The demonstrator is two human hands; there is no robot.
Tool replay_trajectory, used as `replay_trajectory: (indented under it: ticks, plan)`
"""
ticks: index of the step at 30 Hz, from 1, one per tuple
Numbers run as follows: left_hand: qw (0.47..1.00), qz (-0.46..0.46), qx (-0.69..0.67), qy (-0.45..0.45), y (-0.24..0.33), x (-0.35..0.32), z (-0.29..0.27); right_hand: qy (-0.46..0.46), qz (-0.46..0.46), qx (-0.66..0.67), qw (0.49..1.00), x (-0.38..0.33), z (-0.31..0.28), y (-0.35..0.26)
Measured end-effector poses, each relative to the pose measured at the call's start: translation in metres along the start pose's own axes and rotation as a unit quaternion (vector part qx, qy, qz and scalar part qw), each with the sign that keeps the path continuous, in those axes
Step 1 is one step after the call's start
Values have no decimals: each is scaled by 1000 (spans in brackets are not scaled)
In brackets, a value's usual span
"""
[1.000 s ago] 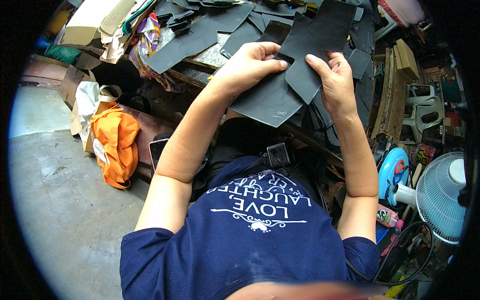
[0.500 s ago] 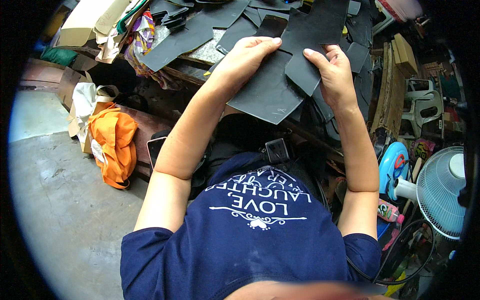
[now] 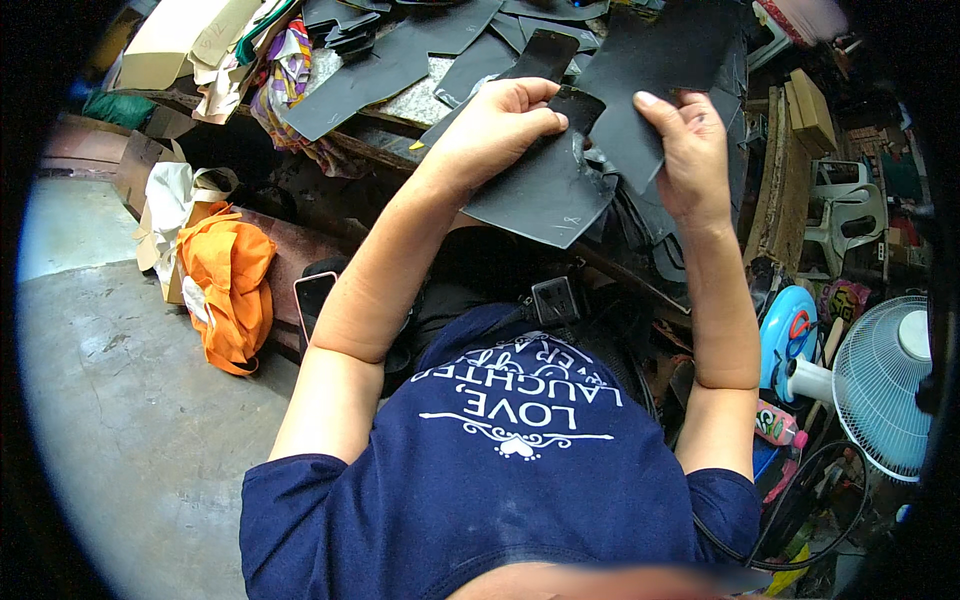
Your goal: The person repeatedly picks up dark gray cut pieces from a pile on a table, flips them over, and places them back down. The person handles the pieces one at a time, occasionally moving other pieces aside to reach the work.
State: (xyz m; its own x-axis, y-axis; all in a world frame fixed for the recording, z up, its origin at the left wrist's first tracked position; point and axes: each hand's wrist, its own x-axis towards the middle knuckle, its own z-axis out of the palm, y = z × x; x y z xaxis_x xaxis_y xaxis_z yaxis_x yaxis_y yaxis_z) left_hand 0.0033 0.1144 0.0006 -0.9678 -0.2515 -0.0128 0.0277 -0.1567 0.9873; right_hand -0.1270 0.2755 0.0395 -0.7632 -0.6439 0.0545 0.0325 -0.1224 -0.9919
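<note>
Both my hands are raised over the front edge of a cluttered worktable. My left hand [image 3: 510, 125] pinches a flat black sheet piece [image 3: 545, 195] between thumb and fingers; it has a small pale mark near its lower corner. In my right hand [image 3: 690, 145] is a second black sheet piece [image 3: 640, 75], gripped at its right edge with the thumb on top. The two pieces lie side by side, with a narrow ragged gap between them. Whether they still touch near the middle, I cannot tell. More cut black sheets [image 3: 375, 85] lie in loose layers beyond my hands.
Patterned cloth [image 3: 290, 70] and a cream folder-like stack [image 3: 180, 45] sit at the table's left. An orange bag [image 3: 225, 285] rests lower left, near a phone [image 3: 315, 305]. On the right are a wooden beam [image 3: 770, 190], a white fan [image 3: 885, 385] and a plastic chair [image 3: 845, 215].
My right hand has moved a little right with its sheet piece. A gap has opened between it and the left piece, which earlier lay against it. My left hand has shifted slightly.
</note>
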Motion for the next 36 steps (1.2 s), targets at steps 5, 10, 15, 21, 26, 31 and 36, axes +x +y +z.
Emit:
replay_trajectory:
  ticks: [5,10,15,21,26,31,36]
  plan:
    - [999,3,-55,-1,6,-2,7,-24,-40,14,999,-9,8,11]
    - [998,10,-61,20,11,-4,11,-31,-44,30,998,-10,7,8]
    - [998,15,-66,20,12,-6,14,-26,-48,25,998,-11,9,8]
    - [993,-11,-113,38,12,-5,16,-32,-12,15,999,-11,5,6]
    - [994,-25,-106,15,10,5,16,-56,51,43,996,-5,2,7]
    - [998,13,-50,47,8,7,14,-94,108,39,989,-14,-5,3]
    - [998,19,-35,49,7,6,17,-90,88,54,991,-15,0,6]
